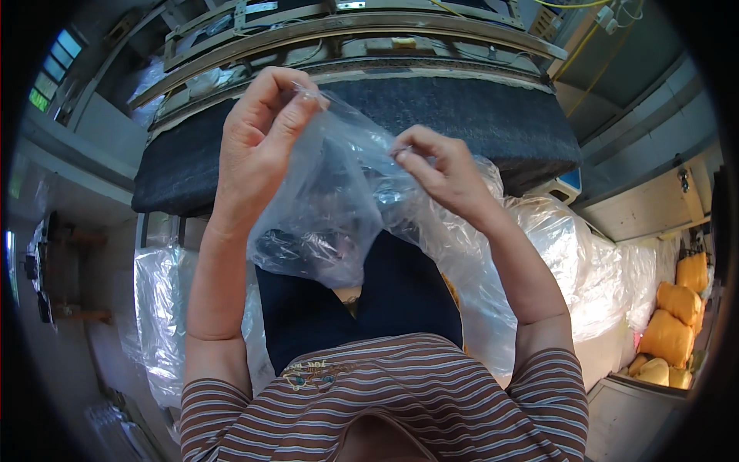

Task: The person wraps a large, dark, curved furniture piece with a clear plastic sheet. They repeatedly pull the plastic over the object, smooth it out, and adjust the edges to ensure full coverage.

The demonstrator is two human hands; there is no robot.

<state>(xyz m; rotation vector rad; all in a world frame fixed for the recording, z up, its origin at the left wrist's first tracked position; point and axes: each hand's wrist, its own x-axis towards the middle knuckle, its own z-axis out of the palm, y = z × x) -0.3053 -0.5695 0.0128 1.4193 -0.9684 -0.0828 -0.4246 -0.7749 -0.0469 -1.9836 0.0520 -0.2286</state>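
Observation:
A clear plastic bag [323, 185] hangs between my two raised hands, its lower part draped above my lap. My left hand [265, 127] pinches the bag's upper edge between thumb and curled fingers. Lower and to the right, my right hand [443, 169] is closed in a pinch on the bag's other side. The film is crumpled and see-through; whether anything lies inside it I cannot tell. Right behind the hands runs a bench edge covered in dark cloth [493, 115].
Large heaps of clear plastic film [570, 262] lie to my right. A film-wrapped stack [160, 316] stands at the left. Wooden rails [354, 27] cross above the bench. Orange bundles [668, 336] sit at the far right, near a pale cabinet [650, 204].

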